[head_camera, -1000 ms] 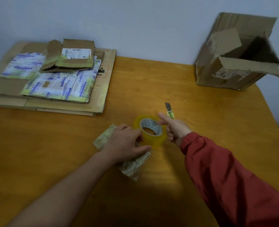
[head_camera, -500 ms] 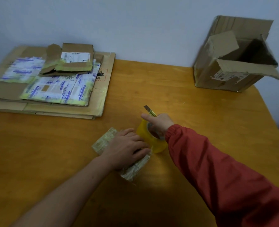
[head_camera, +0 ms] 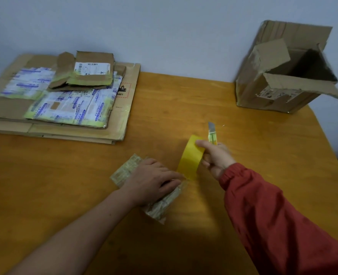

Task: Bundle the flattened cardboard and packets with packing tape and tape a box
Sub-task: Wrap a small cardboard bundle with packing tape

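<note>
Presses the wrapped packets [head_camera: 127, 169] flat on the table [head_camera: 65, 175] with the left hand [head_camera: 152, 181], fingers straight. Grips the yellow tape roll [head_camera: 190, 157] and a knife [head_camera: 211, 133], blade out, together in the right hand [head_camera: 216, 157], just beside the packets. Reads "481" beside a red-dashed flame mark on the flattened cardboard [head_camera: 122, 116] far left; open box [head_camera: 263, 96] far right.

A stack of flattened cardboard [head_camera: 122, 116] lies at the table's [head_camera: 184, 100] far left corner, with printed white-and-blue packets [head_camera: 69, 108] on top. A small clear-wrapped packet [head_camera: 160, 207] lies nearer the front edge, pressed flat under the left hand [head_camera: 152, 181]. The yellow roll of tape [head_camera: 190, 161], gripped on edge by the right hand [head_camera: 217, 157], meets that packet's right end. A worn brown box [head_camera: 267, 96] sits at the far right corner, flaps open.
</note>
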